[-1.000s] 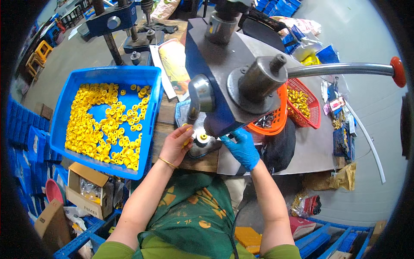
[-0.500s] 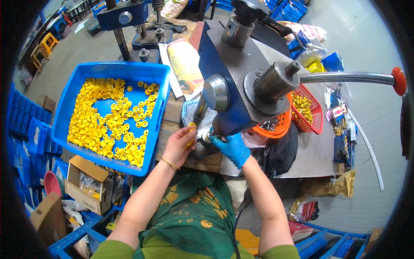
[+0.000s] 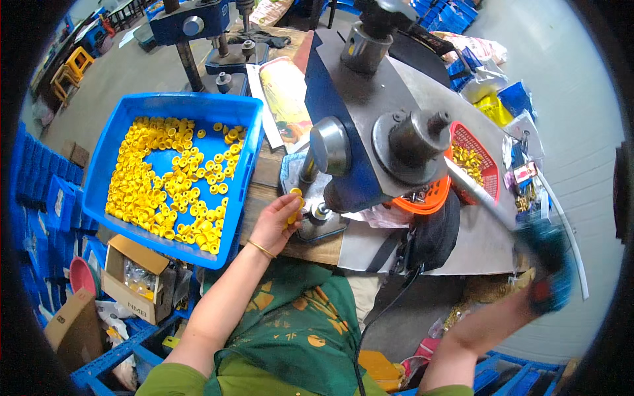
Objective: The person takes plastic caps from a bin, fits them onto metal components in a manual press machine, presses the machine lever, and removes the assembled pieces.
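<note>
My left hand (image 3: 269, 226) pinches small yellow plastic caps (image 3: 295, 203) beside the base of a blue arbor press (image 3: 360, 122). Next to those fingertips, a small metal fixture (image 3: 320, 211) sits under the press ram. Out to the right, my right hand (image 3: 547, 264), in a blue-green glove and smeared by motion, is closed round the end of the press lever (image 3: 481, 197). The lever slants down toward me and its knob is hidden by the glove. To the left, a blue tray (image 3: 239, 191) holds many loose yellow caps.
Behind the press arm stand an orange basket (image 3: 432, 198) of metal parts and a red basket (image 3: 492, 173) of yellow pieces. A black bag (image 3: 432, 241) lies at the table's front. Another press (image 3: 188, 26) is at the back left. An open carton (image 3: 135, 280) sits below the tray.
My right hand has left the fixture and moved right to the lever. The lever has swung down from nearly level. My left hand stays beside the fixture with the caps.
</note>
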A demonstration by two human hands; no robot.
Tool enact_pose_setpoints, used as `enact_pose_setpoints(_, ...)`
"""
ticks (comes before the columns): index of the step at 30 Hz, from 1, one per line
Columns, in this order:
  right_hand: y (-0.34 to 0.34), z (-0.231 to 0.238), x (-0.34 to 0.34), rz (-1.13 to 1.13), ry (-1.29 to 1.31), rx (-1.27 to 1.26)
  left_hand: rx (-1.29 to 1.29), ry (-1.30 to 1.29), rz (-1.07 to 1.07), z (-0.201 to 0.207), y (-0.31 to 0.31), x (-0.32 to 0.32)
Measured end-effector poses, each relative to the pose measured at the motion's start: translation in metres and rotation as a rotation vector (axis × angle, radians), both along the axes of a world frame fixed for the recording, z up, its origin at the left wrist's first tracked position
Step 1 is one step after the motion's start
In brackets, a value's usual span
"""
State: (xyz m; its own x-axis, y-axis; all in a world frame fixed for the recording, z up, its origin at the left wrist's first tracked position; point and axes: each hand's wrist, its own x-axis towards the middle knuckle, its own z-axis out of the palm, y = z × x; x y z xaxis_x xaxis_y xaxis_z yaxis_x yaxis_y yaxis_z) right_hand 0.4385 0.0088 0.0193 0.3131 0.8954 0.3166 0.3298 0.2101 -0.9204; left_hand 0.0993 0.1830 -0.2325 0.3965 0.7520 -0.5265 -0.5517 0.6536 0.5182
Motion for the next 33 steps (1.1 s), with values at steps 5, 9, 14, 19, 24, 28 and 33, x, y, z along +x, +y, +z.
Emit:
enact_pose_setpoints(5, 0.042, -0.080, -0.059, 0.415, -0.132, -0.681, 0.045, 0.058, -0.038, -0.004, 0.003, 0.006)
enact_pose_setpoints(9, 0.025, -0.024, -0.052, 0.070, -0.327, 0.131, 0.084, 0.085, -0.026, 0.009, 0.001, 0.010)
enact_pose_setpoints(14, 0.114, -0.055, 0.011, 0.445, 0.979, 0.467, 0.312, 0.303, -0.070, -0.001, -0.003, 0.003)
enact_pose_setpoints(19, 0.137, -0.200, -0.145, 0.440, -0.573, -0.531, 0.419, 0.415, -0.149, 0.000, -0.003, 0.001)
enact_pose_setpoints(24, 0.141, -0.257, -0.158, 0.368, -0.577, -0.176, 0.854, 0.687, -0.087, -0.019, 0.007, 0.001)
enact_pose_setpoints(28, 0.135, -0.238, -0.145, 0.152, -0.228, -0.189, 1.080, 0.841, -0.094, 0.001, 0.003, 0.010)
enact_pose_setpoints(33, 0.136, -0.206, -0.144, 0.228, -0.377, -0.197, 1.357, 1.061, -0.251, 0.005, 0.007, 0.015)
